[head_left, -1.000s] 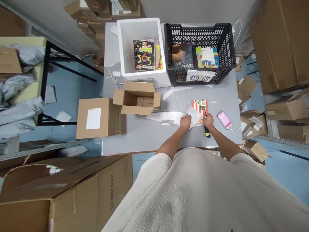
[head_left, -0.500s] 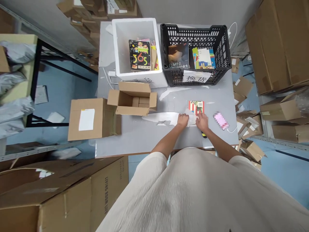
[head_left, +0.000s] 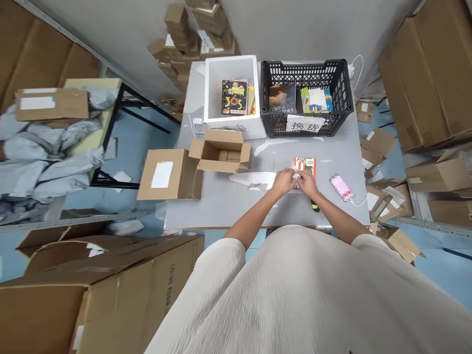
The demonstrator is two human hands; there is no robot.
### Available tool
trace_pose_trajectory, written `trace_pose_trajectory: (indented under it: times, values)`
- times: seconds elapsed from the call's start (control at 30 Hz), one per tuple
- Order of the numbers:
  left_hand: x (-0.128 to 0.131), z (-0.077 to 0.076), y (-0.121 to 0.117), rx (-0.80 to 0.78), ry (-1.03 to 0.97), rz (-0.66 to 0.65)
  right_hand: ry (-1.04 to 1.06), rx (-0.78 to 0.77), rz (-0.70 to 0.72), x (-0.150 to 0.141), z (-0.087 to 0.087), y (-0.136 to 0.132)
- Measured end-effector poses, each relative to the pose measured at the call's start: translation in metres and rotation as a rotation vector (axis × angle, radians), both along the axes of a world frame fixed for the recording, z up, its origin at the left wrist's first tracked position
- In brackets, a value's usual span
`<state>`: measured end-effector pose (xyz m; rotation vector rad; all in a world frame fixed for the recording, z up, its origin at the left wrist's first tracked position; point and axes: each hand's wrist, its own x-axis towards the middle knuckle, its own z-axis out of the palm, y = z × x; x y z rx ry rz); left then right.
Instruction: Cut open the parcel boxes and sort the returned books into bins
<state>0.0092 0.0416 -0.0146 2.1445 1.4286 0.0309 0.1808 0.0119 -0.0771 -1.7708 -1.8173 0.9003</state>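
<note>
Left hand [head_left: 283, 182]: fingers pinching crumpled thin white paper [head_left: 296, 176]
Right hand [head_left: 307, 184]: fingers pinching the same paper
Red-striped rectangular book [head_left: 308, 164]: on grey bench [head_left: 221, 209]

Red-and-white stripes across the book [head_left: 307, 165], white on the scrap [head_left: 296, 176], yellow and black on the handle [head_left: 314, 207], grey bench [head_left: 214, 209], black latticed crate [head_left: 334, 126]!

The left hand [head_left: 284, 181] and right hand [head_left: 307, 183] pinch a crumpled white scrap [head_left: 296, 176] over a striped book [head_left: 310, 166]. From there, a black crate [head_left: 273, 126] stands at twelve o'clock, a white box [head_left: 254, 129] at eleven, an open carton [head_left: 218, 165] at ten, a pink object [head_left: 342, 188] at three.
</note>
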Motion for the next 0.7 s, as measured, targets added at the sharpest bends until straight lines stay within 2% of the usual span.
trace_pose_trajectory:
  times: [0.17, 0.27, 0.4, 0.6, 0.7]
  values:
    - [-0.011, 0.009, -0.007, 0.021, -0.145, 0.112, 0.134, 0.037, -0.096, -0.010, 0.014, 0.008]
    - [-0.024, 0.014, -0.008, 0.009, -0.140, 0.151, 0.195, 0.013, -0.128, -0.019, 0.025, 0.009]
    - [-0.045, 0.023, -0.002, 0.114, -0.123, 0.136, 0.243, 0.022, -0.135, -0.034, 0.043, 0.011]
    - [-0.097, 0.045, 0.012, 0.146, -0.255, 0.102, 0.298, 0.168, -0.071, -0.091, 0.077, 0.029]
    - [-0.132, 0.056, 0.022, 0.240, -0.281, 0.140, 0.323, 0.236, -0.059, -0.130, 0.094, 0.042]
